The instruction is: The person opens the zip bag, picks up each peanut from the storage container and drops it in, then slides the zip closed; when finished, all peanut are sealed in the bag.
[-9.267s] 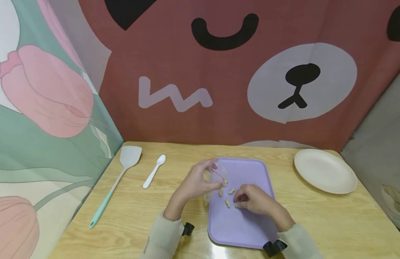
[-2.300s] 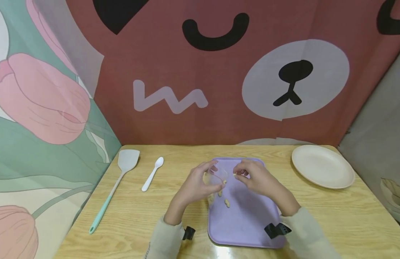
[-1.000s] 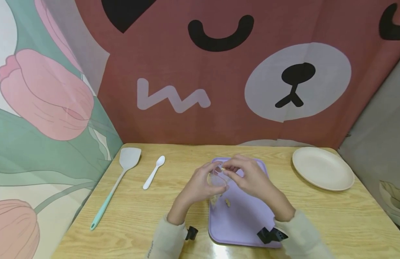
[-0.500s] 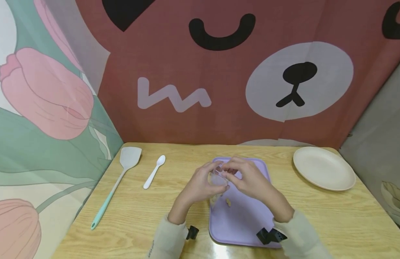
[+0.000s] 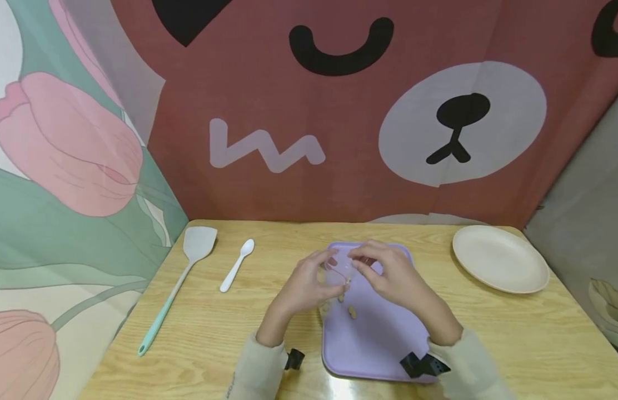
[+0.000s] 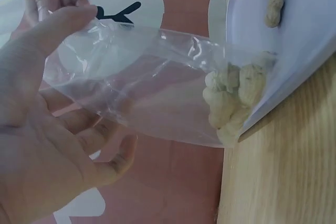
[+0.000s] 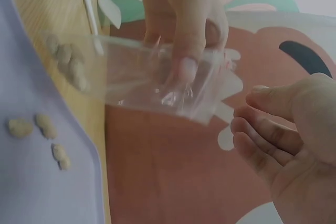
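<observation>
My left hand (image 5: 304,286) holds a clear plastic bag (image 6: 168,85) by its mouth, thumb on one side and fingers on the other. Several unshelled peanuts (image 6: 226,103) lie in the bag's bottom, which hangs at the left edge of a purple tray (image 5: 374,344). Close to the bag's mouth is my right hand (image 5: 396,278). The right wrist view shows a gap between its thumb and bent fingers (image 7: 262,135), with nothing in it. Three loose peanuts rest on the tray, one of them a peanut (image 7: 61,157) nearest its far edge.
Left of the tray lie a white spoon (image 5: 237,265) and a spatula (image 5: 178,294) with a mint handle. A cream plate (image 5: 500,258) sits at the back right of the wooden table (image 5: 519,339). A printed cloth (image 5: 269,194) hangs behind the table.
My right hand picked a peanut off the tray, raised it to the bag's mouth and let go of it there. Its fingers have now drawn slightly back. My left hand kept holding the bag.
</observation>
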Tool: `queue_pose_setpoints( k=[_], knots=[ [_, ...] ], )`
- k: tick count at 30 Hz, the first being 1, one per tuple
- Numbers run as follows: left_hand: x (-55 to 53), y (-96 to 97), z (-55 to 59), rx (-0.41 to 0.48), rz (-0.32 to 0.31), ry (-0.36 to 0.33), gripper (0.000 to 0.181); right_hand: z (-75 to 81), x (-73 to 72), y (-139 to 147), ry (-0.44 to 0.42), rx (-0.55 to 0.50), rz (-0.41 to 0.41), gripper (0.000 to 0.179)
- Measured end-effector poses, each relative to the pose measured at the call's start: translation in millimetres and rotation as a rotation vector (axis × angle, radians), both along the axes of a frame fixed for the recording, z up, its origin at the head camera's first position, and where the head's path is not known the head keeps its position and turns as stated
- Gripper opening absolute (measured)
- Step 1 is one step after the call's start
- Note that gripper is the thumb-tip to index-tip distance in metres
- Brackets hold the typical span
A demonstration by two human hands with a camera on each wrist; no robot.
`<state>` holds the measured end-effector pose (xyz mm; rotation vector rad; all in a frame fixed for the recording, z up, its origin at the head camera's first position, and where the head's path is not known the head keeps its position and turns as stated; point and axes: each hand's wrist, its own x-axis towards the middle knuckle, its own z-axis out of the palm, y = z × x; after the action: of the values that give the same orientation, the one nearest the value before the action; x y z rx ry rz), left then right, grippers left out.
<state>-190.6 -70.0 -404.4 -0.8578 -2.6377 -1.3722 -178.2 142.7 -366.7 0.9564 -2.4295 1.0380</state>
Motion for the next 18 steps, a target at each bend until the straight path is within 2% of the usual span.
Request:
queue_pose_setpoints(
  k=[4,8,18],
  knots=[
    [-0.2,-3.3,2.5,-0.012,0.039,-0.007,0.071,-3.2,-3.2,5.4,0.017,0.008,-0.014,0.014],
    [-0.7,-4.8,1.7,0.005,0.037,0.001,0.071,-10.8,-6.4,8.9,0.016,0.021,-0.013,0.013],
    [-1.5,-1.3,-3.1,0.05,0.022,0.017,0.068,-45.6,-9.5,12.9,-0.099,0.099,-0.036,0.016]
  ],
)
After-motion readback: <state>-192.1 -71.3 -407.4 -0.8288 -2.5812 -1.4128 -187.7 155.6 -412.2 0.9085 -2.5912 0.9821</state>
